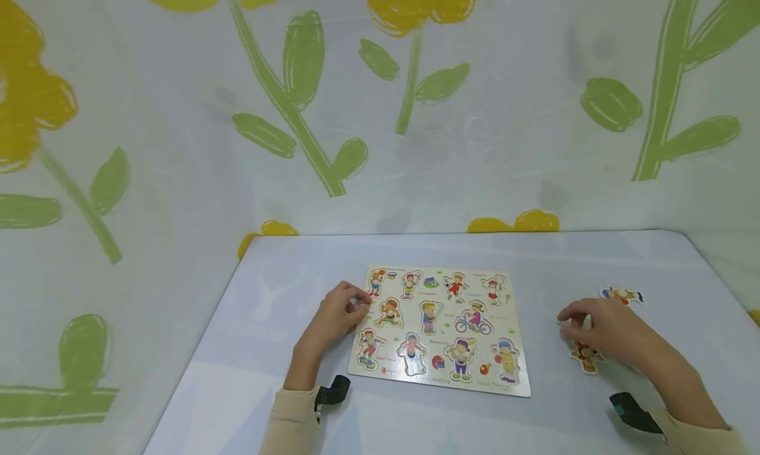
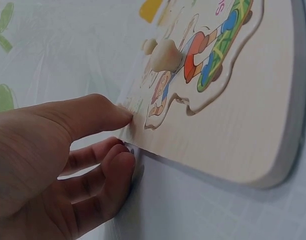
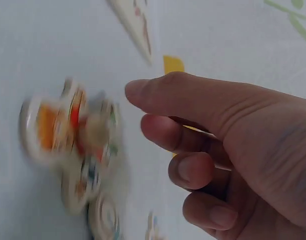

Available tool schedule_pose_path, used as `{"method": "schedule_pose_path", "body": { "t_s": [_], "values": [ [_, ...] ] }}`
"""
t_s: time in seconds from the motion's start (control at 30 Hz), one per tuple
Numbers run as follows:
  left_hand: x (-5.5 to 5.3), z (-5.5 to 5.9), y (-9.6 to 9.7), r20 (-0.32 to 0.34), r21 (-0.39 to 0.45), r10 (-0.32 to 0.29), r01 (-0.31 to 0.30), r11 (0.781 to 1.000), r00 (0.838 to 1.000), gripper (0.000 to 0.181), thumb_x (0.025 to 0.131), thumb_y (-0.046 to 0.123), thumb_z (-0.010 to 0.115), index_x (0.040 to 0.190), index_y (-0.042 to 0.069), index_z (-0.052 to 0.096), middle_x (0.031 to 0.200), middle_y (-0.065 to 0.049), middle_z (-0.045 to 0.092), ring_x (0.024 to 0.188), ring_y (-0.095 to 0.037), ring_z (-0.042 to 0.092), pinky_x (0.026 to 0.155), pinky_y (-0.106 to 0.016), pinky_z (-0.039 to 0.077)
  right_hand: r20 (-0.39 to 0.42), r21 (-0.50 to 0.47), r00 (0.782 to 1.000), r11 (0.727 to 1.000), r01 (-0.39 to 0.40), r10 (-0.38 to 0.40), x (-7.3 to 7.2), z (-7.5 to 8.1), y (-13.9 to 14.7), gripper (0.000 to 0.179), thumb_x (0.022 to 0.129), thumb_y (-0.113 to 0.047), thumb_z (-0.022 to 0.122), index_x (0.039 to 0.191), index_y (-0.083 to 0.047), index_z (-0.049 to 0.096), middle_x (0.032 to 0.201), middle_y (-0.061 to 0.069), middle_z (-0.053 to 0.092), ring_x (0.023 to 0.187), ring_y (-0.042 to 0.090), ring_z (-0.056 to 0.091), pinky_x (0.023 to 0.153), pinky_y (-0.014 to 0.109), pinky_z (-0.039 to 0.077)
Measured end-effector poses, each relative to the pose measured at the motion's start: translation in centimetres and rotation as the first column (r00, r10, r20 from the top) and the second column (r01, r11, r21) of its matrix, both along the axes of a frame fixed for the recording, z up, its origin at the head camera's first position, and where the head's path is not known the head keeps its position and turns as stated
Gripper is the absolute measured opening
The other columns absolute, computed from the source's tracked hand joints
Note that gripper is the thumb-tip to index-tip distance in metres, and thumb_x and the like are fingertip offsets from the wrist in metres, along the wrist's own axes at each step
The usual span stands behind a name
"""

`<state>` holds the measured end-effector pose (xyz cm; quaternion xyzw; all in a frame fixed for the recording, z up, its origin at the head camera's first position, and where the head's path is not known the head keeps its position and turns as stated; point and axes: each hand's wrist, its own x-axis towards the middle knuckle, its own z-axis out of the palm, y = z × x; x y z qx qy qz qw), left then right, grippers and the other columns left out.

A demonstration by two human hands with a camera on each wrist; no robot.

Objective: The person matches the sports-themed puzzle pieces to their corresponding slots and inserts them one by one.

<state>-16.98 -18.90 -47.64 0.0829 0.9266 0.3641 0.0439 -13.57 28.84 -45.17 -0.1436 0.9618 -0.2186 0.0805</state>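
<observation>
A wooden knob puzzle board [image 1: 439,331] with cartoon sports figures lies on the table. My left hand [image 1: 341,313] is at its left edge, and in the left wrist view the thumb [image 2: 105,117] and fingertips pinch that edge. A skateboarder piece [image 2: 197,62] with a round knob sits in its recess nearby. My right hand [image 1: 602,326] hovers over loose puzzle pieces at the right, its fingers loosely bent and holding nothing. One loose piece [image 1: 588,358] shows below that hand, another [image 1: 621,295] above it. In the right wrist view, a knobbed piece [image 3: 93,132] looks blurred.
The white table [image 1: 285,264] has a far edge against a white curtain [image 1: 510,145] printed with yellow flowers and green stems. Dark wrist cameras [image 1: 334,390] sit near both sleeves. Parts of other loose pieces [image 3: 104,215] show below the knobbed one.
</observation>
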Motion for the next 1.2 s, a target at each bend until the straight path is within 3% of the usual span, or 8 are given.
{"method": "schedule_pose_path", "body": {
  "t_s": [0.2,0.43,0.7,0.83,1.0,1.2],
  "values": [
    [-0.1,-0.2,-0.1,-0.004,0.0,-0.004,0.004,1.0,1.0,0.009,0.088,0.01,0.07,0.097,0.011,0.07,0.106,-0.007,0.057,0.067,-0.012,0.05,0.049,-0.021,0.045,-0.109,0.042,0.993,0.998,0.054,-0.05,1.6,-0.4,2.9,0.021,0.08,-0.02,0.078,0.099,-0.011,0.073,0.076,-0.01,0.057,0.056,-0.002,0.036,0.049,0.021,0.035],
    [-0.1,-0.1,-0.1,-0.008,0.011,-0.011,0.011,1.0,1.0,0.009,0.088,0.011,0.07,0.098,0.011,0.07,0.105,-0.007,0.057,0.064,-0.012,0.05,0.048,-0.021,0.045,-0.217,0.104,0.966,0.98,0.168,-0.143,2.8,-0.9,5.2,0.024,0.079,-0.02,0.079,0.098,-0.008,0.072,0.075,-0.006,0.056,0.057,-0.001,0.03,0.049,0.022,0.028],
    [0.1,0.0,0.0,-0.002,0.023,-0.001,0.001,1.0,1.0,0.009,0.088,0.01,0.07,0.097,0.01,0.07,0.105,-0.008,0.056,0.062,-0.012,0.05,0.047,-0.021,0.045,-0.237,0.112,0.949,0.964,0.24,-0.208,3.2,-1.7,6.2,0.019,0.079,-0.021,0.079,0.091,-0.007,0.072,0.071,-0.006,0.06,0.057,0.002,0.034,0.049,0.023,0.03],
    [0.2,0.0,0.0,-0.006,0.018,-0.003,0.003,1.0,1.0,0.009,0.088,0.01,0.07,0.097,0.01,0.071,0.105,-0.008,0.056,0.062,-0.012,0.05,0.047,-0.021,0.045,-0.255,0.082,0.945,0.969,0.234,-0.207,3.8,-2.0,6.4,0.016,0.079,-0.023,0.08,0.086,-0.011,0.072,0.072,-0.007,0.065,0.055,-0.006,0.035,0.049,0.022,0.032],
    [0.2,0.0,0.1,-0.001,0.007,-0.006,0.006,1.0,1.0,0.01,0.089,0.012,0.07,0.098,0.011,0.07,0.106,-0.007,0.057,0.063,-0.011,0.05,0.048,-0.021,0.045,-0.226,0.06,0.953,0.974,0.22,-0.202,4.2,-2.1,6.7,0.014,0.079,-0.027,0.08,0.083,-0.017,0.071,0.074,-0.009,0.068,0.059,-0.012,0.041,0.051,0.022,0.037],
    [0.2,-0.1,0.0,-0.004,0.015,0.0,0.001,1.0,1.0,0.009,0.089,0.011,0.069,0.098,0.011,0.07,0.106,-0.008,0.057,0.062,-0.012,0.05,0.048,-0.021,0.045,-0.141,0.092,0.968,0.97,0.224,-0.21,3.8,-2.0,7.0,0.013,0.081,-0.026,0.078,0.086,-0.015,0.072,0.079,-0.004,0.071,0.059,-0.008,0.041,0.052,0.023,0.036]
  ]
}}
